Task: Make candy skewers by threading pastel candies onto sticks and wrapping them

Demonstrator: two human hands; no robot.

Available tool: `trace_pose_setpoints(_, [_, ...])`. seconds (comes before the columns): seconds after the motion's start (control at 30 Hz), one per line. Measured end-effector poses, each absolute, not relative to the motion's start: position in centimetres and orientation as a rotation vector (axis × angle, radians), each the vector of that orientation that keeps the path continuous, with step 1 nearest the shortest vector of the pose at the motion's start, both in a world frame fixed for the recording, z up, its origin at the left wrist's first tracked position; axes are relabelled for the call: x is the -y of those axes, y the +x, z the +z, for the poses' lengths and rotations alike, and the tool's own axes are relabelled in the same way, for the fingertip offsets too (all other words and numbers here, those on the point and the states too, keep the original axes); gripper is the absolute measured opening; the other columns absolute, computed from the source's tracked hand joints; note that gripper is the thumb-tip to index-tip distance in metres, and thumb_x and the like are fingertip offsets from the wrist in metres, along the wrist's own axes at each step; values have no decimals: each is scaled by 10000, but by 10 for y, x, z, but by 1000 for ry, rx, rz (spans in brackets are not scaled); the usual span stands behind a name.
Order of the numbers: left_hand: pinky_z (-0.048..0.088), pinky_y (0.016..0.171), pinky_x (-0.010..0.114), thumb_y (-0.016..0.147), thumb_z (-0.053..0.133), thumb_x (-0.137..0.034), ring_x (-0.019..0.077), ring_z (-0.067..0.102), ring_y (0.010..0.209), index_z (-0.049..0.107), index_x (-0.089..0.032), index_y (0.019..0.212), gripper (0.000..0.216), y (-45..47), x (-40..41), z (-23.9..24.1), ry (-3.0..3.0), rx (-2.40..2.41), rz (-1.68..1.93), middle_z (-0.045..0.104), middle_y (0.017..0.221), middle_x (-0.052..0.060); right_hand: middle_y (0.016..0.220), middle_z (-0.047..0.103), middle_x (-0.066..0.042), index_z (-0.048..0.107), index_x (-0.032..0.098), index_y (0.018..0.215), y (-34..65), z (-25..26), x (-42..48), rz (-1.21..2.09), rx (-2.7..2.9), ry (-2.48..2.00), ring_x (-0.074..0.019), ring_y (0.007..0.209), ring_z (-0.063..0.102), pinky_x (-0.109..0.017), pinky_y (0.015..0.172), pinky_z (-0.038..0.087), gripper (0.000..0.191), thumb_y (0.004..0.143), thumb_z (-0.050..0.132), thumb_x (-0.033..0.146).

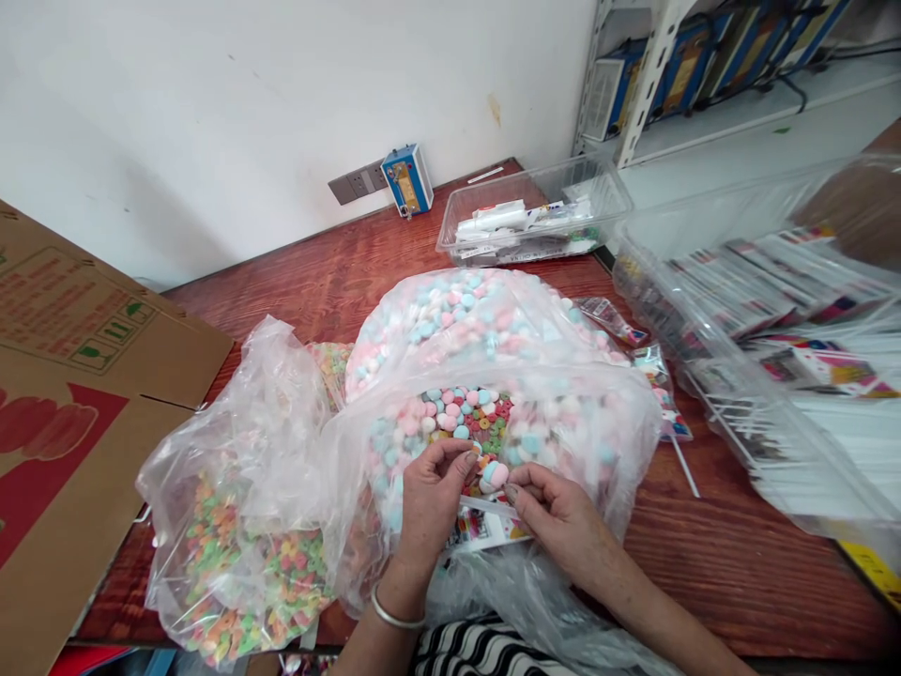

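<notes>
Look, one pink-white-blue rounded candy cluster [495, 475]
It's between the left grip [435, 490] and right grip [561, 521], both pinching it

I count my left hand [431, 498] and my right hand [559, 512], two in all, with one bracelet [395, 610], at lower centre. One carton [179, 361] fills the left edge. One bin [457, 211] is at upper right, another bin [718, 376] at far right. One blue box [406, 183] is at upper centre. Candies [454, 410], mid-frame, defeat my counting.
</notes>
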State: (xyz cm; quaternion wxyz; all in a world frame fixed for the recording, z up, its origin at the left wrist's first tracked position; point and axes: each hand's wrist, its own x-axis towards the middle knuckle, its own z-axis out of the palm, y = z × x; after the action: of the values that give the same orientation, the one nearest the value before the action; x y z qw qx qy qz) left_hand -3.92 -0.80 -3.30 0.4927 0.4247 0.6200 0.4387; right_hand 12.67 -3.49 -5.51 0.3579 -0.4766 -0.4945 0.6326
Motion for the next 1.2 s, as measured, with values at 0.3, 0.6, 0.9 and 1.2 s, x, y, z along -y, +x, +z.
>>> trace_pose_setpoints(0.3, [526, 735, 281, 835, 646, -310, 179, 683, 788, 748, -188, 892, 168, -31, 17, -42, 1223, -1493, 968, 760, 858, 39, 758, 641, -41, 573, 199, 795, 135, -52, 38, 1410, 1660, -1380, -213, 728, 579, -311, 664, 414, 264, 932, 381, 319])
trace_pose_setpoints(0.6, [514, 741, 268, 909, 544, -250, 157, 669, 785, 731, -225, 989, 205, -30, 21, -46, 1552, -1448, 907, 750, 872, 13, 495, 436, 75, 517, 218, 757, 126, -68, 30, 1728, 1124, -1298, -104, 393, 366, -232, 395, 287, 341, 883, 458, 530])
trace_pose_setpoints(0.9, [468, 855, 370, 936, 451, -173, 239, 612, 958, 656, -174, 1037, 229, -25, -62, -53, 2181, -1857, 647, 672, 1011, 117, 421, 370, 133, 545, 200, 842, 133, -67, 28, 1820, 768, -1236, -37, 291, 181, -188, 307, 129, 405, 811, 565, 604])
trace_pose_setpoints(1.2, [432, 843, 388, 966, 403, -219, 263, 589, 945, 647, -160, 1035, 260, -22, -72, -53, 2239, -1925, 507, 667, 1012, 147, 425, 357, 134, 546, 200, 828, 135, -71, 27, 1845, 752, -1185, -35, 292, 197, -181, 312, 142, 439, 805, 575, 638])
